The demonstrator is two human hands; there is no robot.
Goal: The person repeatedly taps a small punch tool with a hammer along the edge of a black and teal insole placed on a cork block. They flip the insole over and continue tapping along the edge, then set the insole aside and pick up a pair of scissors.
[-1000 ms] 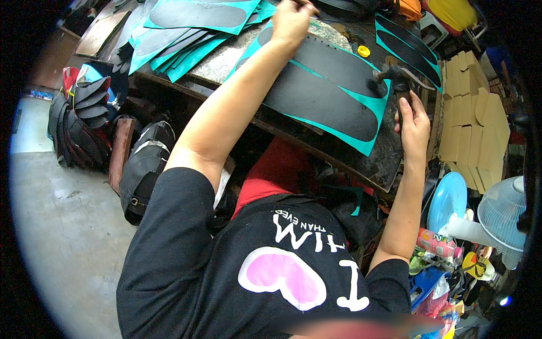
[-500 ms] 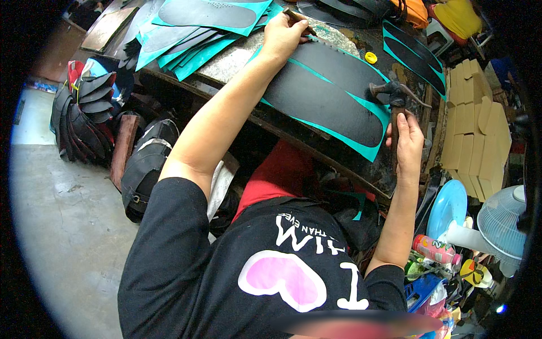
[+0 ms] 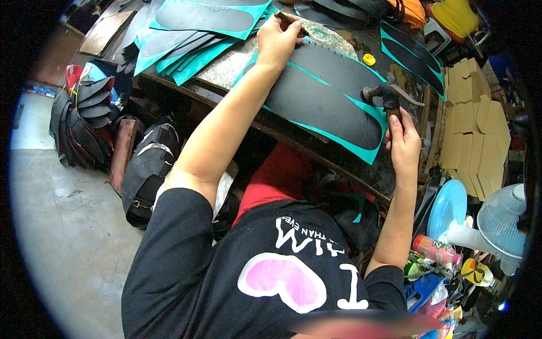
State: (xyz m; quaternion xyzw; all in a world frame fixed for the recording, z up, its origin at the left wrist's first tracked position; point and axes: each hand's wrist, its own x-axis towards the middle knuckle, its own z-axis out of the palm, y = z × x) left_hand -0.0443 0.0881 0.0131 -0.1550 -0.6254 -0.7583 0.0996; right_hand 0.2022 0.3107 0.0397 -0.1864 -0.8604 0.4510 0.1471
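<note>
A sheet with black sole shapes [image 3: 333, 107] on teal backing lies on the bench. Near its far edge, my left hand [image 3: 276, 46] is closed around a dark, rod-shaped punch [image 3: 289, 20], whose tip is hard to make out. A row of small marks runs along the far sole shape beside that tip. My right hand [image 3: 403, 148] grips a hammer [image 3: 389, 96] by its handle, with the head over the sheet's right end. Part of the handle is hidden behind my fingers.
Left on the bench is a stack of similar sheets [image 3: 197, 22]. A yellow ring [image 3: 368, 59] and another sheet [image 3: 412, 56] lie beyond the hammer. Cardboard boxes [image 3: 474, 130] and a fan [image 3: 499, 220] stand to the right; a bundle of black pieces [image 3: 84, 116] stands left.
My left hand and the punch have shifted slightly left. The sheet's left end shows further left. The hammer has moved a little left, and its handle is tilted differently.
</note>
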